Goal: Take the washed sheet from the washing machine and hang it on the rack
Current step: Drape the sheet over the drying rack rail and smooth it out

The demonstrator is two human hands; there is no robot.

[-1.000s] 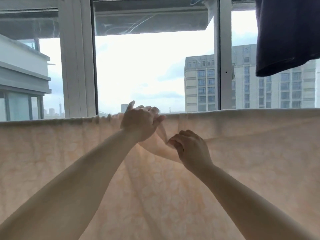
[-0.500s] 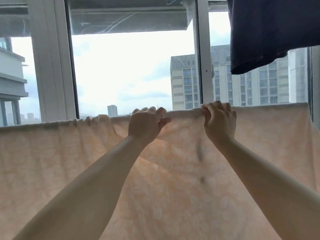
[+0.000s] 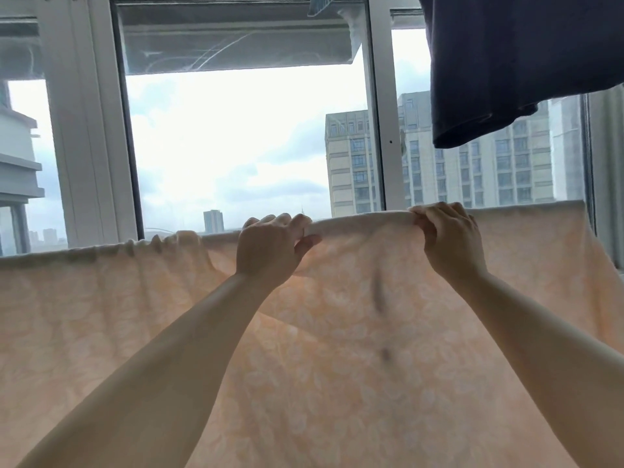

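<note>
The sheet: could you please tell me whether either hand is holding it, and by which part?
Both: the left hand and right hand each grip the sheet at its top fold.

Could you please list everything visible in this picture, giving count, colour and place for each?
Peach patterned fabric sheet: one, peach, draped over the line across the lower frame, top edge bunched at left.
Dark navy hanging garment: one, navy, upper right.
White window frame: one, white, behind the sheet.
Beige high-rise building: one, beige, outside, right of centre.
Left hand: one, grip on the sheet's top edge, centre.
Right hand: one, grip on the top edge, further right.
</note>
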